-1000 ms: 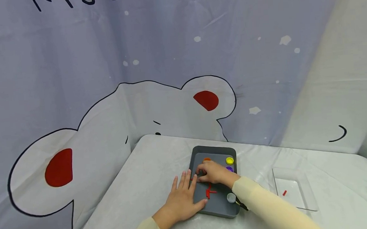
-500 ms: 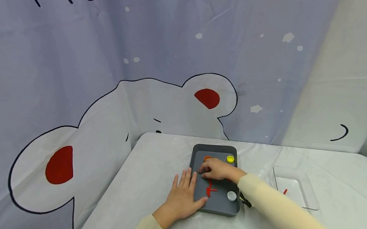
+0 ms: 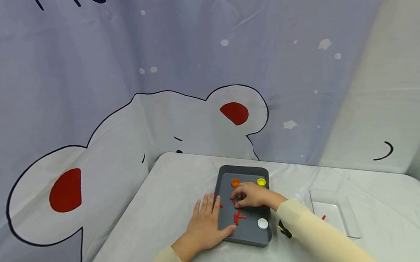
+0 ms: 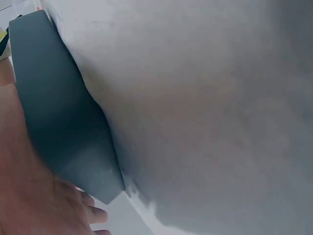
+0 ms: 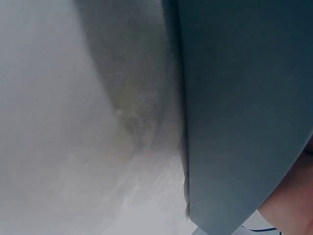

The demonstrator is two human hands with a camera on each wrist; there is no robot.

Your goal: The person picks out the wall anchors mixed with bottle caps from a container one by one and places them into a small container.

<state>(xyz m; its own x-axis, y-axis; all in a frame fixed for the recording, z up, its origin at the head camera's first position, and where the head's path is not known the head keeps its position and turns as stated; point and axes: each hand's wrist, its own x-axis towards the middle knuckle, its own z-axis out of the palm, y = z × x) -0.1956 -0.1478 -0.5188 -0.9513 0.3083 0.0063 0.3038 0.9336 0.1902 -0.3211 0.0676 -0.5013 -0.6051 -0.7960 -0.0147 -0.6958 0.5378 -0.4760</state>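
Left hand (image 3: pixel 203 225): fingers spread wide, resting at the left rim of the gray tray (image 3: pixel 250 234). Red sticks (image 3: pixel 236 219) lie clustered inside. Right hand (image 3: pixel 252 195): thumb and forefinger bent, gap narrow, at a lone red stick (image 3: pixel 233 201) within the tray; whether pinched, cannot tell. Clear box (image 3: pixel 353 218) stands well right. Step in hand, as judged: positioning that stick; next move calls for light fingertip control, avoiding neighbouring sticks.
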